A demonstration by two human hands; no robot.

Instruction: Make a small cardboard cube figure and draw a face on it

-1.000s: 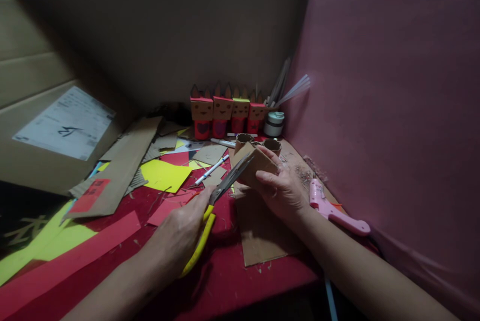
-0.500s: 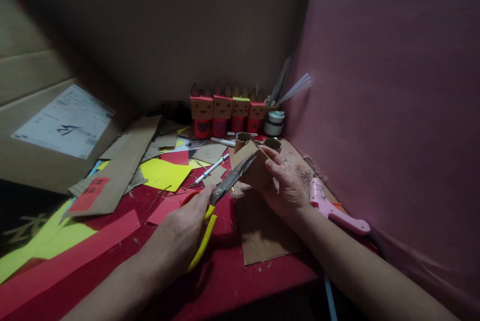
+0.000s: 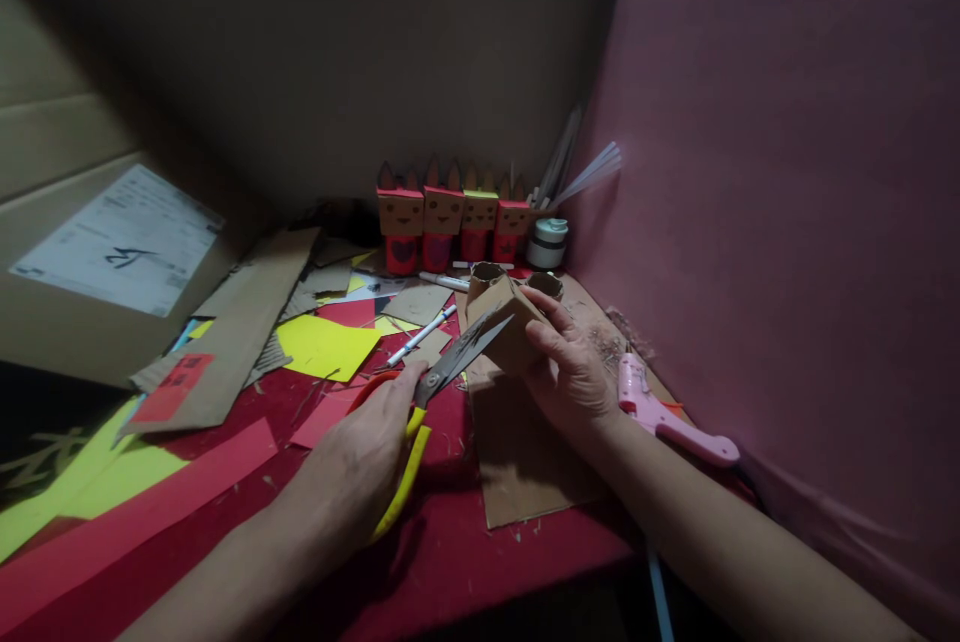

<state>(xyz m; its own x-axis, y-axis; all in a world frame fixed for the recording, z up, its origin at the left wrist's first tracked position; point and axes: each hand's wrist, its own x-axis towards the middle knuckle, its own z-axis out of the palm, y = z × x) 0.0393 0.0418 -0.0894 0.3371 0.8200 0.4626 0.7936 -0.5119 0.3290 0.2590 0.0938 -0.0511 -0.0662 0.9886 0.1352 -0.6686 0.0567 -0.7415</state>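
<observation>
— Cardboard first: where is the piece you're working on?

— Your right hand (image 3: 574, 377) has it. Your fingers (image 3: 541, 307) are clamped on a small cardboard piece (image 3: 506, 312), held up just above the counter (image 3: 450, 542), over a flat brown cardboard sheet (image 3: 525, 462).

— And your left hand?

— Your left hand (image 3: 360, 467) is wrapped through the yellow handles of the scissors (image 3: 431, 392), fingers closed on them. The blades are parted, with their tips at the near edge of the cardboard piece; whether they bite into it I cannot tell in this dim light.

— What lies about them?

— A pink glue gun (image 3: 667, 417) rests on the counter just right of your right wrist. Behind the piece stand two cardboard tubes (image 3: 487, 274), and further back, against the wall, a row of four little red box figures (image 3: 442, 222) with a small white jar (image 3: 547, 244) beside them. A white pen (image 3: 420, 337) lies on scraps left of the scissors, near a yellow paper sheet (image 3: 326, 347). A red paper strip (image 3: 150, 497) runs along the near left, and a large cardboard box (image 3: 97, 262) with a white label sits far left.
</observation>
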